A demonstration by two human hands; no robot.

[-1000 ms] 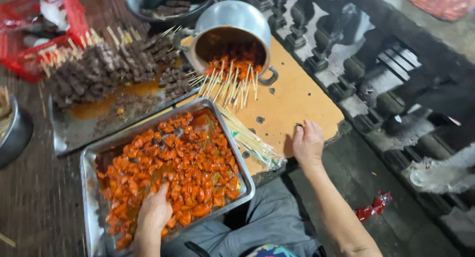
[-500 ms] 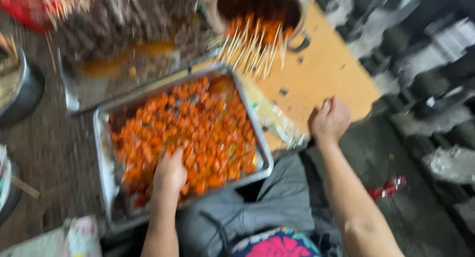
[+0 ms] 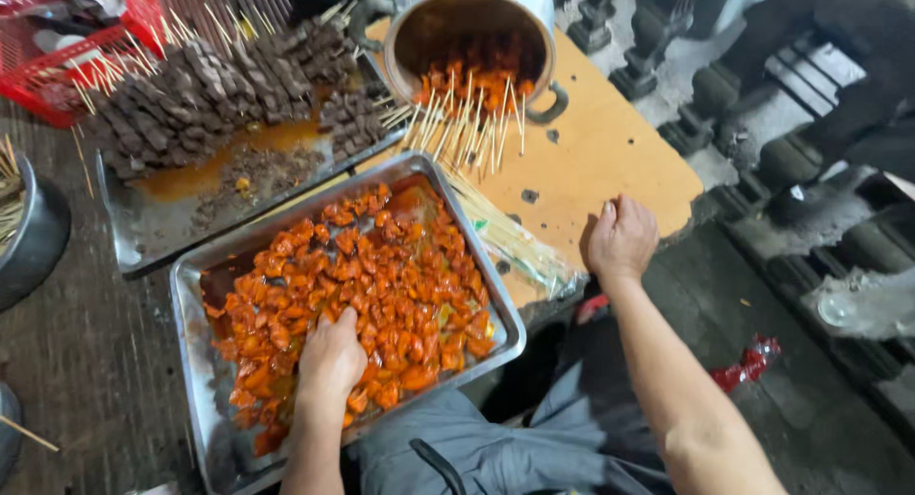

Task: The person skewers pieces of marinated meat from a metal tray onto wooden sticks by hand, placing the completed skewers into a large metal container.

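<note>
Fingers of the left hand dug into the orange marinated meat pieces, curled closed around some of them, inside the steel tray. Just beside the tray's right edge lay a clear bag of bamboo skewers on the wooden board. On that board rested the right hand, its grip clenched into a loose fist with nothing seen in it. Behind the tray sat a tipped metal pot of finished skewers and a second tray of dark meat skewers.
</note>
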